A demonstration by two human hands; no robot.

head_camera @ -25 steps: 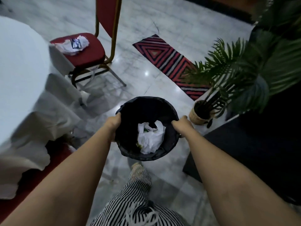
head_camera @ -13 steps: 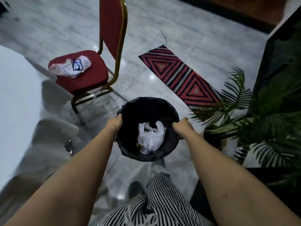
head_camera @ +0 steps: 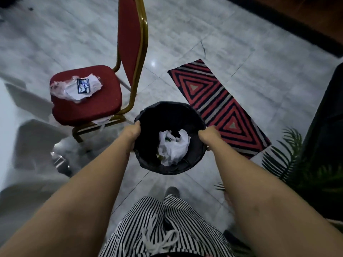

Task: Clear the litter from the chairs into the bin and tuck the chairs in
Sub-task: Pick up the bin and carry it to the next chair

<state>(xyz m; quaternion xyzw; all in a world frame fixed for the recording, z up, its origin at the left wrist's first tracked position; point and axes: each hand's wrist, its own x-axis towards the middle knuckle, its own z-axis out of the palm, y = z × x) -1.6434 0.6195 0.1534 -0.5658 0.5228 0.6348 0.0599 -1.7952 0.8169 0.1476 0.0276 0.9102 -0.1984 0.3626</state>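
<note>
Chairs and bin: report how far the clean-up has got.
Done: some white litter already lies in the black bin. In hand: the left hand and right hand grip the bin's rim on either side. Left: a crumpled bag and wrapper sit on the red chair seat, and that chair stands pulled out from the white-clothed table.

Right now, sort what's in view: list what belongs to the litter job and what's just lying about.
Belongs to the job:
bin, held by left hand and right hand
white bag already in the bin
red chair
litter on its seat

Just there:
striped rug
potted plant
white tablecloth
</note>
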